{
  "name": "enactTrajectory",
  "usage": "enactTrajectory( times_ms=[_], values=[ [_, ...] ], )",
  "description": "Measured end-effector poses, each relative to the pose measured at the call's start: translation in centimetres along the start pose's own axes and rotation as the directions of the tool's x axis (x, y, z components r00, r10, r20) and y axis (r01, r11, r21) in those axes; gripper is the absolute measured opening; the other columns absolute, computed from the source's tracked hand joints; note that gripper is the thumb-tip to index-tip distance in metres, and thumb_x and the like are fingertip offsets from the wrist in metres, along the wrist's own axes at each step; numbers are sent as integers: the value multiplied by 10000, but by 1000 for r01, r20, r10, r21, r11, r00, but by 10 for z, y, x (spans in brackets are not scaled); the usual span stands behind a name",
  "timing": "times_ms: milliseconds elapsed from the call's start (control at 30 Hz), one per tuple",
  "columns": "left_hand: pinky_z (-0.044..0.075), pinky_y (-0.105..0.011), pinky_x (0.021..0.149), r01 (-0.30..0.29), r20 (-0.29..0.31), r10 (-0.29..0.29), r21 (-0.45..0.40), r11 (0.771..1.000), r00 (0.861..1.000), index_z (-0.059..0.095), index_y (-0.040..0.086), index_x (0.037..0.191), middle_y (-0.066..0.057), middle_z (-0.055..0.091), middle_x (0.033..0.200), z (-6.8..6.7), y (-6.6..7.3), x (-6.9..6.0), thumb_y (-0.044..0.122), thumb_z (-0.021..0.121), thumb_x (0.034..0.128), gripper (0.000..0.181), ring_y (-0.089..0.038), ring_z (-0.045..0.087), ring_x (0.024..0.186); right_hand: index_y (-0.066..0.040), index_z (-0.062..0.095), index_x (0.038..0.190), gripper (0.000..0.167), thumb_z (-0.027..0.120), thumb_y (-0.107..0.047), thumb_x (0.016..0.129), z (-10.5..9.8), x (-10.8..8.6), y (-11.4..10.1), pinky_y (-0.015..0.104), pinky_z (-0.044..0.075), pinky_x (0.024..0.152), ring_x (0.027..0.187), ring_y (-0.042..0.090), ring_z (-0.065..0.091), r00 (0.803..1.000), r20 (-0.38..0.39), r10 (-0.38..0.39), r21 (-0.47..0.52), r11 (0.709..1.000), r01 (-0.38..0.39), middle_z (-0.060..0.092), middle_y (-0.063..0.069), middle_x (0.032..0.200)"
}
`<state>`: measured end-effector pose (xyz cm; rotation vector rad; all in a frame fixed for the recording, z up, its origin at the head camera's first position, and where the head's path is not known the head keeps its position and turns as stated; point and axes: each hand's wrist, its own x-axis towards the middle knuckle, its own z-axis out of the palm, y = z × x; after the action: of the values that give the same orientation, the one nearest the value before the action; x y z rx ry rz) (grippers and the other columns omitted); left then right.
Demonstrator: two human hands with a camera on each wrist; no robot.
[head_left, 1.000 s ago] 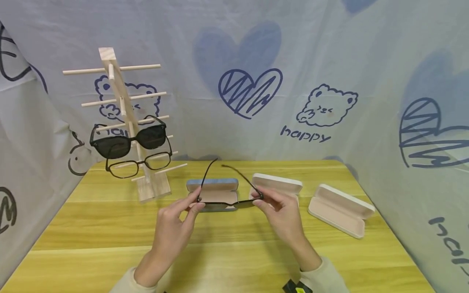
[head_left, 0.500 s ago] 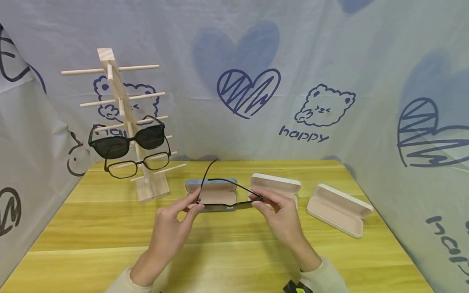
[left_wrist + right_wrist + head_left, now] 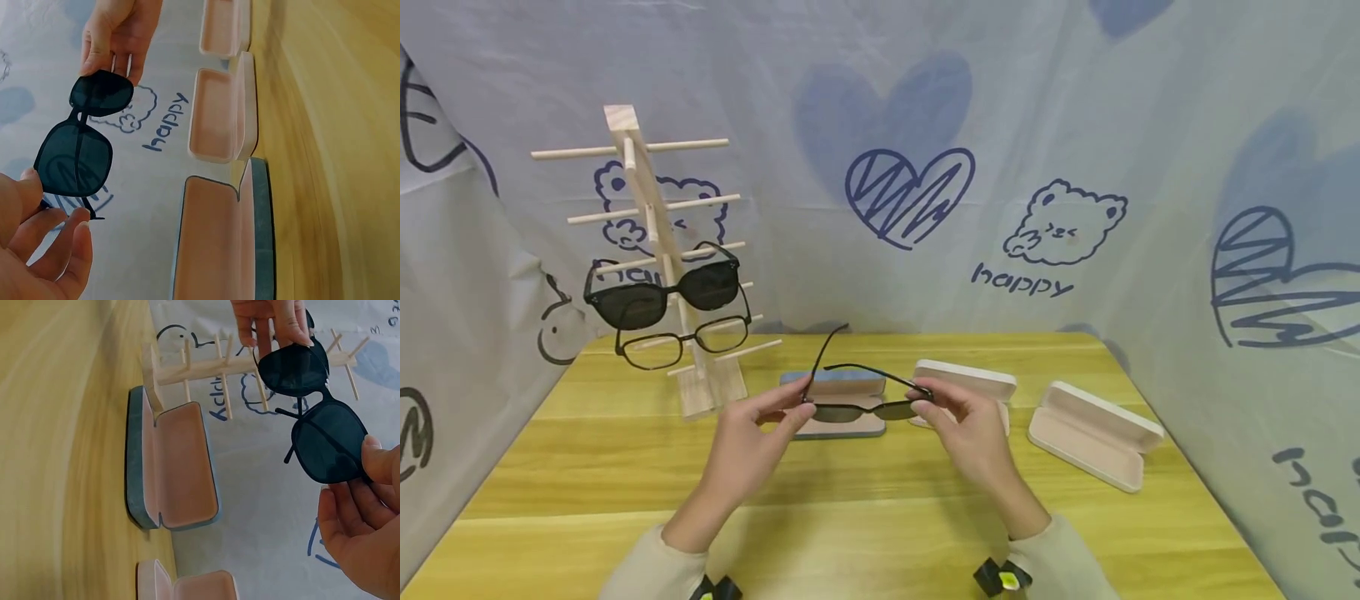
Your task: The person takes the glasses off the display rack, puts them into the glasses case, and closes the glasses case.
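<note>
Both hands hold a pair of black sunglasses [image 3: 838, 412] with dark lenses, up above the table. My left hand [image 3: 748, 450] pinches the left end of the frame between thumb and fingers. At the other end, my right hand [image 3: 973, 437] pinches the frame near the right hinge. The left temple points away from me, while the right one angles inward behind the lenses. Behind the sunglasses lies an open blue case [image 3: 850, 429] with a pink lining, partly covered by them in the head view. The left wrist view shows both lenses [image 3: 75, 159] from the front.
A wooden glasses rack [image 3: 643, 179] stands at the back left, bearing black sunglasses [image 3: 636, 306] and clear black-framed glasses [image 3: 653, 352]. Two open white cases, a middle case [image 3: 966, 377] and a right case [image 3: 1093, 433], lie on the wooden table [image 3: 880, 533].
The right temple has swung inward from its outstretched position. The sunglasses have tilted, so the lenses show more from above. Both hands keep their grip.
</note>
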<state>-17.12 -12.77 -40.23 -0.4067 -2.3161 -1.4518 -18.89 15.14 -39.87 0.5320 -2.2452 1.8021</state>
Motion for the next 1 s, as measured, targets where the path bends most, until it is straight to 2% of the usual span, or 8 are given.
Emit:
enactTrajectory(
  times_ms=[100,167,333,433,700,800,1000],
  values=[
    [589,-189,847,52,24,-52,-31,998,998,703,118,1335,-99,745,1272,-1,-4,8,191,734,972,372,-20,714,1038,34,708,1255,305,709,-35,958,2,8,3,160,567,922,1030,15,709,1000,-5,24,-16,1000,-24,760,217,1161],
    [582,-185,856,70,27,-70,-21,997,997,696,127,1346,-94,738,1289,-1,-7,12,210,719,984,373,-49,718,1057,24,714,1250,299,711,-47,959,4,13,5,149,551,939,1035,60,717,1000,2,27,-26,999,-26,764,211,1152],
    [581,-208,861,77,10,-77,18,997,997,701,136,1342,-75,752,1261,1,-12,17,216,709,990,361,-219,738,1076,7,721,1247,286,704,-68,971,7,21,10,146,548,932,1078,203,730,998,27,54,-47,998,-53,766,193,1157],
    [581,-209,855,68,-1,-68,25,997,998,709,133,1331,-82,763,1235,2,-13,17,213,714,987,353,-240,741,1060,6,722,1246,286,706,-69,970,7,23,12,149,560,905,1086,243,732,998,25,59,-53,997,-57,766,192,1159],
    [574,-187,840,54,-21,-53,8,999,998,722,108,1307,-96,763,1231,2,-10,18,183,734,970,346,-63,719,1011,32,720,1227,268,695,-53,975,5,24,16,162,577,893,1005,15,707,999,45,18,-12,1000,-17,744,237,1177],
    [572,-181,844,53,-25,-53,5,999,998,723,107,1306,-100,762,1233,2,-9,18,182,737,967,347,-37,711,1006,38,717,1229,271,695,-59,976,4,24,16,169,581,896,997,-5,702,999,48,6,-3,1000,-6,735,247,1190],
    [577,-192,845,63,-15,-63,4,998,998,719,109,1312,-117,760,1233,1,-7,17,183,733,971,350,-75,719,1009,44,726,1195,261,715,-77,965,4,23,14,160,580,852,942,1,692,999,46,17,-13,1000,-17,722,246,1198]
  ],
)
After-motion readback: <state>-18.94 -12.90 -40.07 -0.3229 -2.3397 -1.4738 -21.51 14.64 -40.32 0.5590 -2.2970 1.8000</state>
